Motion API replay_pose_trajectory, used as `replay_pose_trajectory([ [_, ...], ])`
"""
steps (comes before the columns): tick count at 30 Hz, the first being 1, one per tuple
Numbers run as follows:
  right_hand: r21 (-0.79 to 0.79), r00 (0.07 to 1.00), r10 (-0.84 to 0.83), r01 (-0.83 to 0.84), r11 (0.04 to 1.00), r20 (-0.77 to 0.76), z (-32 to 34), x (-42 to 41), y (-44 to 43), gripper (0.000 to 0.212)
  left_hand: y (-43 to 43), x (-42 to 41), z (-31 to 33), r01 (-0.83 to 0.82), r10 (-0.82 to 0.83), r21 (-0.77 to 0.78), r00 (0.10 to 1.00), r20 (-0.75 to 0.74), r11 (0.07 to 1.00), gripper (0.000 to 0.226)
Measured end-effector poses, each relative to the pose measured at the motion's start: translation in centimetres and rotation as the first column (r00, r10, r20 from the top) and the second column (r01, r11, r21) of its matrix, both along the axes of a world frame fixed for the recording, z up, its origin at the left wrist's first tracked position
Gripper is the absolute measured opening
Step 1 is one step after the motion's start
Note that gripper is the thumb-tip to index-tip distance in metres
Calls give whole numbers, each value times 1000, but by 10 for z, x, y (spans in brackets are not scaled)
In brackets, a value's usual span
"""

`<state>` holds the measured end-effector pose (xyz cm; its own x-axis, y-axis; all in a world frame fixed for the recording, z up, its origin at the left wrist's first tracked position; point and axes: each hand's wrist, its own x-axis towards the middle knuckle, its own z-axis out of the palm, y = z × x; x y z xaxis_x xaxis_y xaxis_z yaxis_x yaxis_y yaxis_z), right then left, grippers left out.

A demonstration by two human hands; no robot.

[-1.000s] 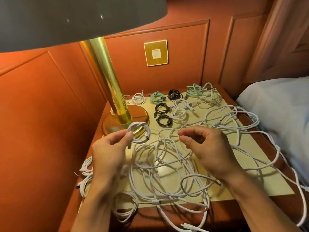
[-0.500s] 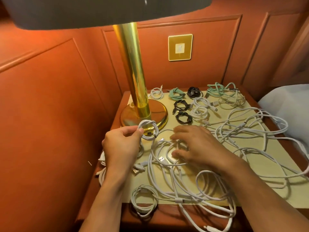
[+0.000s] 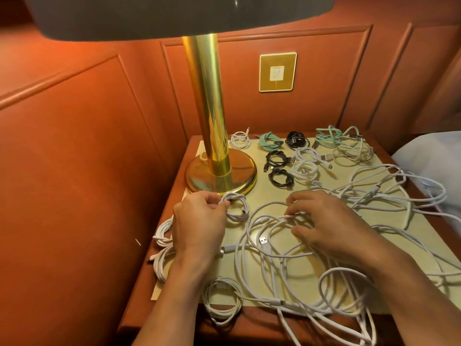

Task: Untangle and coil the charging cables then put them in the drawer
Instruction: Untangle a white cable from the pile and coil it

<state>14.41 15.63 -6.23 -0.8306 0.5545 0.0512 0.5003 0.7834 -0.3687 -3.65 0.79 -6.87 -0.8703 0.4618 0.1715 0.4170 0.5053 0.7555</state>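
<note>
Pinching a small white coil (image 3: 235, 207), the left hand (image 3: 197, 221); right hand (image 3: 324, 221) spread on tangled cables (image 3: 274, 245).

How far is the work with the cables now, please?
Done: small coils lie behind the lamp base, among them a green coil and a black coil. In hand: the left hand holds a small white coil; the right hand rests on the white tangle. Left: that tangle, and no drawer shows, so nothing looks stored.

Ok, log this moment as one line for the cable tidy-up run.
stage: untangling | left hand: holding small white coil | right hand: fingers in loose white tangle | drawer: not visible
</note>
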Motion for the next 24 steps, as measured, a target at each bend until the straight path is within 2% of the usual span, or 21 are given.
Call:
replay_pose_trajectory([
  [5,-41,999,-36,35,999,-33,-4,3,5,26,0,4,3,56,-72,-124,989,-129,991,19],
  [11,-160,964,-129,93,983,-233,-8,8,13,25,3,3,-1,121,-166,-247,972,-167,961,25],
  [14,-154,914,-167,117,981,-370,-3,12,10,19,2,3,-2,133,-180,-226,963,-200,965,25],
  [17,-183,839,-199,121,976,-507,12,26,0,12,-2,5,0,164,-192,-119,939,-284,979,24],
  [20,-199,846,-136,36,979,-516,26,46,-17,10,-10,19,10,310,-292,4,898,-330,951,8],
  [24,-181,889,-74,-11,983,-451,27,69,-41,13,-25,44,11,610,-591,-26,755,-283,792,7],
])
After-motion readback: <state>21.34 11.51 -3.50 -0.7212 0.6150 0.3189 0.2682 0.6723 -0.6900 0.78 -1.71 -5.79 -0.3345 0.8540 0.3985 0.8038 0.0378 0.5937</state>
